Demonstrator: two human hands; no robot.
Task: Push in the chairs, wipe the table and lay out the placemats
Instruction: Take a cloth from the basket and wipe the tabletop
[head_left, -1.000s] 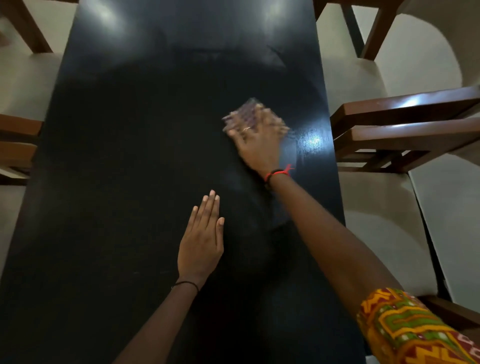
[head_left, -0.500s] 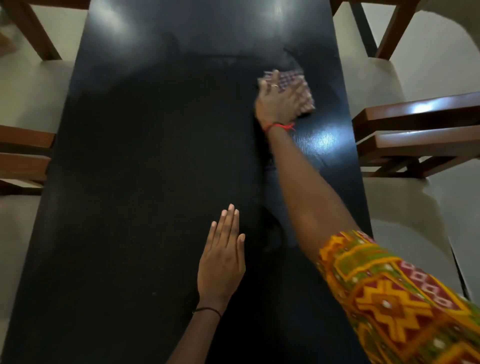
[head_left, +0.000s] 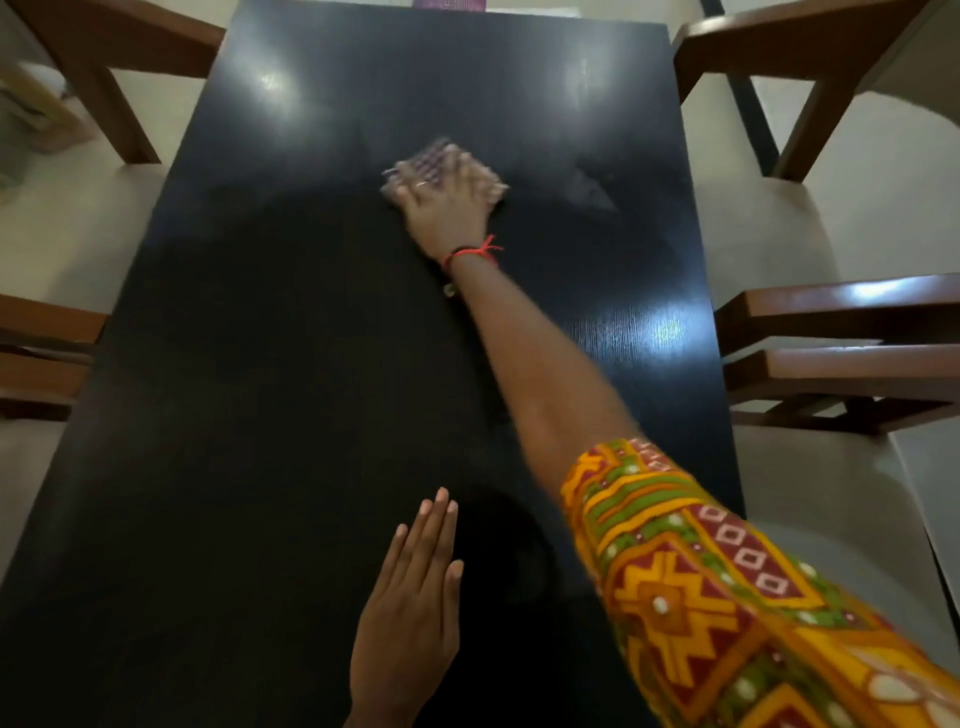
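A checked cloth is pressed onto the black table by the right hand, fingers extended though blurred. The left hand is laid flat on it, fingers straight.

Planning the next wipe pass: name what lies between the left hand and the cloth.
Head view: only bare black table between left hand and cloth; the right hand lies on the cloth.

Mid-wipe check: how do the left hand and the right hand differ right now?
The right hand is stretched far up the table, while the left hand sits close to the near edge. The right hand presses a checked cloth; the left hand lies on bare table. The right hand is motion-blurred, the left hand sharp. Both are palm-down on the table.
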